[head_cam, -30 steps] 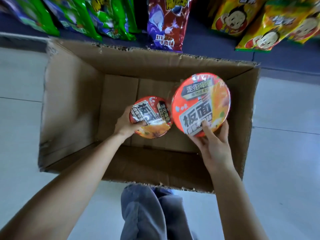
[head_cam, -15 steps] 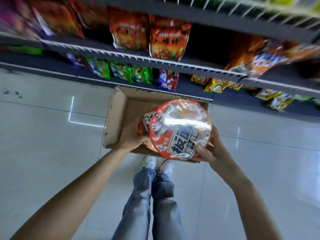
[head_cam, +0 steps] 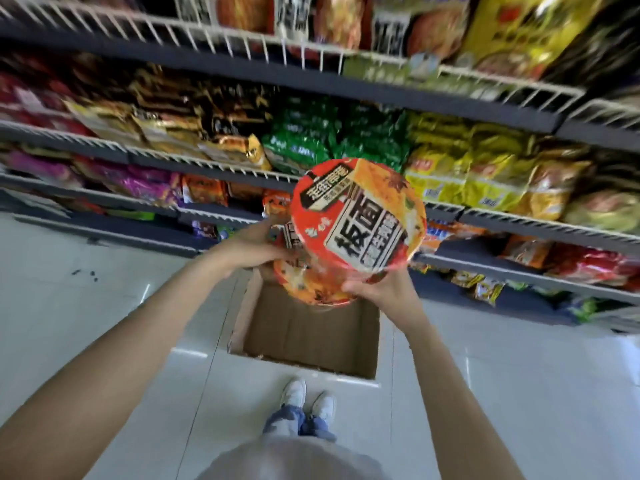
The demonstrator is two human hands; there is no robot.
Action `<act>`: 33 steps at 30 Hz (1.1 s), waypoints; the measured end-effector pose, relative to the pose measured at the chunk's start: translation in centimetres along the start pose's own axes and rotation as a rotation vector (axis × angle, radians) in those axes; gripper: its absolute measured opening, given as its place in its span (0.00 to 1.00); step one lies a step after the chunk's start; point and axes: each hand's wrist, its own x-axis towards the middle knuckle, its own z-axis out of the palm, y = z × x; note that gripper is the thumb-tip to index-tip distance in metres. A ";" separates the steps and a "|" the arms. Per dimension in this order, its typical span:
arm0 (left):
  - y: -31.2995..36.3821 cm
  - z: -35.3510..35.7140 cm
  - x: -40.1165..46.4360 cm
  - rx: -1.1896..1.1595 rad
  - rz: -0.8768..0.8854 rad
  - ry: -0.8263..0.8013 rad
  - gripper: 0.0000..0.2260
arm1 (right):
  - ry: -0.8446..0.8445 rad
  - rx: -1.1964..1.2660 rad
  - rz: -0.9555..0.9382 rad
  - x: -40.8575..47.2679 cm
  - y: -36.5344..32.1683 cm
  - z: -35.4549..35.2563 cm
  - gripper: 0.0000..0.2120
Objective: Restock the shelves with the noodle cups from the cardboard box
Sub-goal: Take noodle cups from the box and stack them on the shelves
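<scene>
Head view shows us standing over an open brown cardboard box (head_cam: 311, 334) on the pale tiled floor (head_cam: 104, 306), both arms raised before the grey wire-fronted shelves (head_cam: 519, 223) stocked with blurred snack bags. Our right hand (head_cam: 379, 289) holds up a round red-lidded noodle cup (head_cam: 358, 214) wrapped in clear film, its lid tilted toward us with bold black characters on a white panel; our fingers curl under its near rim, the thumb (head_cam: 353, 286) pressed against the side. Our left hand (head_cam: 249, 245) grips a second red and orange noodle cup (head_cam: 311, 285), which sits lower, just behind and partly hidden by the first, touching it; the fingers wrap round its left side, though we cannot tell how far they reach behind. Both cups hang in the air above the box, level with the lower shelves. Beneath us we see white shoes (head_cam: 308, 398) and blue jeans cuffs just beside the box's near edge.
</scene>
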 end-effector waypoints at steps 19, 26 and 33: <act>26.8 -7.4 -8.6 0.418 1.018 0.650 0.59 | 0.115 0.357 -0.441 6.9 -31.5 -5.0 0.48; 36.7 -12.7 -5.7 0.385 1.207 0.717 0.51 | 0.139 0.334 -0.572 11.3 -41.0 -8.2 0.49; 40.4 -15.9 2.1 0.044 1.089 0.649 0.58 | 0.267 0.112 -0.560 18.3 -47.3 -9.4 0.45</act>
